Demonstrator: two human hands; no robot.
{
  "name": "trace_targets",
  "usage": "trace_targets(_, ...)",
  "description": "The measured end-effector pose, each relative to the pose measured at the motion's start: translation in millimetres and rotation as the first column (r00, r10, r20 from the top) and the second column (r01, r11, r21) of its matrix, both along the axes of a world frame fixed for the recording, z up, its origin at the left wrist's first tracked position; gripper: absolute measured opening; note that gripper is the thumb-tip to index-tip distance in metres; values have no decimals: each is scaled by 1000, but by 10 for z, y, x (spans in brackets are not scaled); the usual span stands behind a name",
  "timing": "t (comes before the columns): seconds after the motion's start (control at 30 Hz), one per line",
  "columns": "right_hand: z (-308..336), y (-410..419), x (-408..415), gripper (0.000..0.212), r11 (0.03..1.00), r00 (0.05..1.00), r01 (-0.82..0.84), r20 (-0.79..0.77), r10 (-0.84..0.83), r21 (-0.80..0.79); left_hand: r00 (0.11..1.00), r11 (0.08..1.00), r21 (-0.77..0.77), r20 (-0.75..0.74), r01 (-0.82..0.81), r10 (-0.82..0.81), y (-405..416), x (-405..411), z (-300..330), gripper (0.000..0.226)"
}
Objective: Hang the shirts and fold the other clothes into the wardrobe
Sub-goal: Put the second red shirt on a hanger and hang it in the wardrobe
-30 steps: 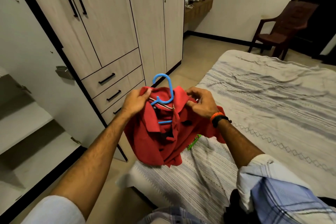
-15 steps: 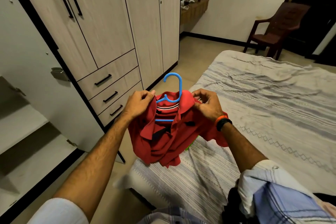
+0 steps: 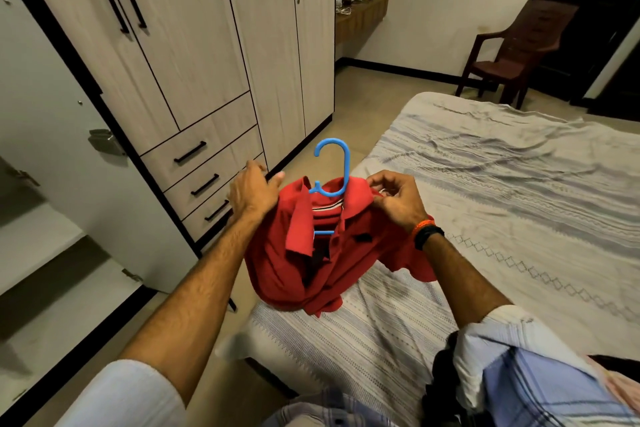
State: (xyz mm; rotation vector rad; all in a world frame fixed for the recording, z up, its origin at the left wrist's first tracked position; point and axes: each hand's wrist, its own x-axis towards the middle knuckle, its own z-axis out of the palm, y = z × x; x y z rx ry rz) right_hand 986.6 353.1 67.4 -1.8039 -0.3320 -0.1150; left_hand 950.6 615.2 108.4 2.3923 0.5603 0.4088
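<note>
A red polo shirt (image 3: 322, 263) hangs on a blue plastic hanger (image 3: 334, 166) above the near corner of the bed (image 3: 502, 191); the hook sticks up out of the collar. My left hand (image 3: 252, 192) rests on the shirt's left shoulder with its fingers spread fairly straight. My right hand (image 3: 398, 199) pinches the right shoulder at the collar. The shirt's lower part bunches onto the bedsheet. The wardrobe (image 3: 180, 45) stands to the left, its far-left door open onto pale shelves (image 3: 41, 243).
The open wardrobe door (image 3: 69, 156) juts out toward me on the left. Drawers (image 3: 204, 166) sit just behind my left hand. A brown plastic chair (image 3: 519, 48) stands at the back right. More clothes (image 3: 540, 381) are piled at the bed's near right corner.
The hanger has risen so its hook stands clear above the collar. My left hand has gone from gripping the shoulder cloth to lying flatter on it. The right hand keeps its pinch.
</note>
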Motion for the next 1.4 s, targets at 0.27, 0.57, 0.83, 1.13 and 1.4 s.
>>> trace_targets(0.27,-27,3,-51,32,995,996,94,10,-94,-16,999,992,-124,-10,29,-31,-189,-71,1,57)
trace_targets(0.57,-4,149,-138,17,980,993,117,44,-111,-159,935,995,8,-342,104,-95,-357,28,239,57)
trace_targets(0.83,9,222,-280,26,972,995,87,59,-76,-218,811,988,38,-576,148,-99,-326,44,305,20)
trace_targets(1.13,-55,99,-219,15,981,989,144,-8,-146,-132,896,585,-777,-404,-232,-182,26,76,152,35)
trace_targets(1.4,-71,59,-161,16,980,989,145,-1,-147,-135,810,722,-663,-525,-196,-262,128,100,-75,19)
